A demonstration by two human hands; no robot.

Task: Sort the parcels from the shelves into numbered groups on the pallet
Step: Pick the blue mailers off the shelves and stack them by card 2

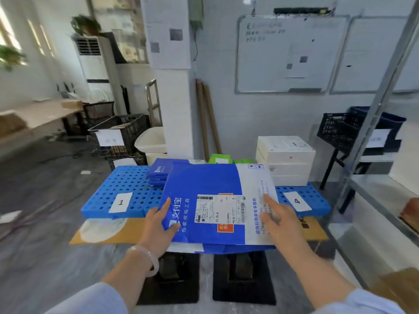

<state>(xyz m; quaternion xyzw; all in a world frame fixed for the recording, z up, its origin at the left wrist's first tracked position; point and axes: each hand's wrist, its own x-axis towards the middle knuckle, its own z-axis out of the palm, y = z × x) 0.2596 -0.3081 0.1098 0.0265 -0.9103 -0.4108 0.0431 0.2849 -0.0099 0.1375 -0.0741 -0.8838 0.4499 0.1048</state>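
Note:
A large blue and white parcel envelope point(210, 184) with a shipping label is held flat over the middle of the blue pallet point(127, 184). My left hand point(159, 225) grips its near left edge, thumb on top. My right hand point(280, 219) holds the near right side, fingers spread on its white part. A second blue and white envelope shows just beneath its near edge. Paper number cards 1 point(120, 202) and 4 point(297, 201) lie on the pallet. Small blue parcels point(158, 173) are stacked behind the envelope, green packets point(221, 158) further back, white boxes point(285, 159) at the right.
A yellow cardboard sheet point(102, 232) lies under the pallet's front. Black crates point(122, 130) and a white bin point(152, 141) stand at the back left. A metal shelf frame point(371, 123) rises at the right, with a black basket point(340, 128) behind it. Black mats lie on the floor.

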